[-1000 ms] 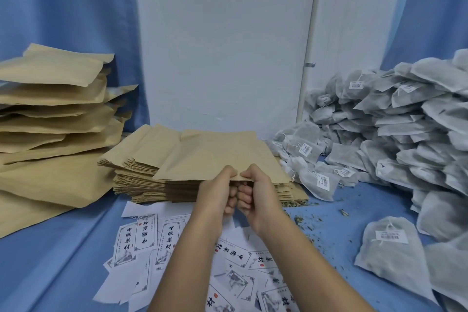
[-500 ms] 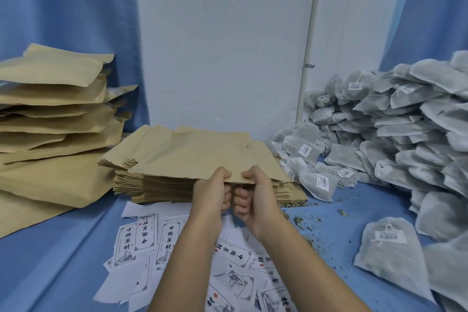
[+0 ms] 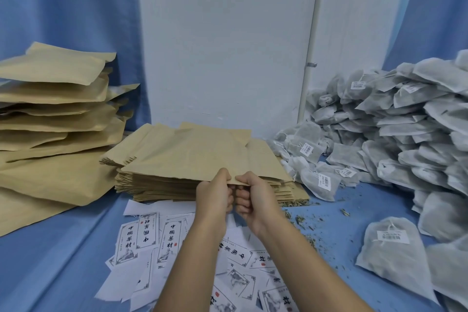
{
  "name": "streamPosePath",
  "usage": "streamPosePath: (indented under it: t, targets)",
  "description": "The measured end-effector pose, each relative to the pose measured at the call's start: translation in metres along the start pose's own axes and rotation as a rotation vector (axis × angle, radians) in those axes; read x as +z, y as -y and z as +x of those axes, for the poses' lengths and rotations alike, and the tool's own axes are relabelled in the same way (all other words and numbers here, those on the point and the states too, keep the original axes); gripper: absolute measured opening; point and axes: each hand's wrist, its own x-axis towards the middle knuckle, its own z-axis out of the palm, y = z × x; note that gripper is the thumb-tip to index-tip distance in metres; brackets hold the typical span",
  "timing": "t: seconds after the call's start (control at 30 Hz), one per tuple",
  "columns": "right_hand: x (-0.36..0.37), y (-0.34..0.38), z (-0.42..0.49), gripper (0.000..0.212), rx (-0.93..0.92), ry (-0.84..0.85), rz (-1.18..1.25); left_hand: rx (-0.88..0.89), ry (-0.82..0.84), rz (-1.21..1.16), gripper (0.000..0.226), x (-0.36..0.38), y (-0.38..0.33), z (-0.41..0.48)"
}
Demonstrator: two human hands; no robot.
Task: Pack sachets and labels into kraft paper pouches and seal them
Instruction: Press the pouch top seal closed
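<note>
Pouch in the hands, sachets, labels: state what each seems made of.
Pouch: matte tan kraft paper, by its creases and dull surface. Sachets: likely thin nonwoven fabric or filter paper; contents shade through. Labels: thin white printed paper, matte.

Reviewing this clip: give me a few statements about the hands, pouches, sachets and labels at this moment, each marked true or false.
1. Both the left hand and the right hand pinch the near edge of the top kraft pouch. True.
2. The grey sachets are piled on the person's left. False: they are piled on the right; the left holds a stack of bulging kraft pouches.
3. Printed labels lie scattered on the blue cloth in front of the pouch stack. True.
4. The right hand holds a sachet. False: it pinches only the pouch edge.
</note>
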Motion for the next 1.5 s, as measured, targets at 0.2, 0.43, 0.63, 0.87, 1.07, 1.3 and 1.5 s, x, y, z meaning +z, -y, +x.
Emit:
streamPosePath:
  t: [0.2,0.43,0.63,0.87,1.07,1.3,1.5]
  targets:
    - [-0.001,0.004,-0.003,0.036,0.005,-0.025,-0.009,-0.027,0.023,0.037,0.031,-0.005,-0.002,0.001]
    - [0.004,-0.003,-0.003,0.035,-0.078,-0.074,-0.024,-0.002,0.055,-0.018,0.046,0.0,0.0,-0.004]
    - [-0.001,0.0,-0.002,0.036,-0.137,-0.2,0.044,0.065,-0.063,0.053,0.029,-0.002,0.002,0.003]
    - [-0.002,0.001,-0.001,0.039,-0.083,-0.124,-0.023,-0.01,-0.014,-0.024,0.038,-0.003,0.005,0.004]
    - [-0.004,0.001,-0.003,0.04,-0.086,-0.148,0.04,0.063,-0.209,-0.002,0.029,-0.01,0.005,0.011]
    - [-0.007,0.005,-0.004,0.042,-0.067,-0.138,0.066,0.088,-0.347,-0.07,0.025,-0.029,-0.004,0.015]
    - [-0.005,0.006,-0.005,0.042,-0.062,-0.144,0.066,0.166,-0.528,-0.099,0.024,-0.037,-0.006,0.016]
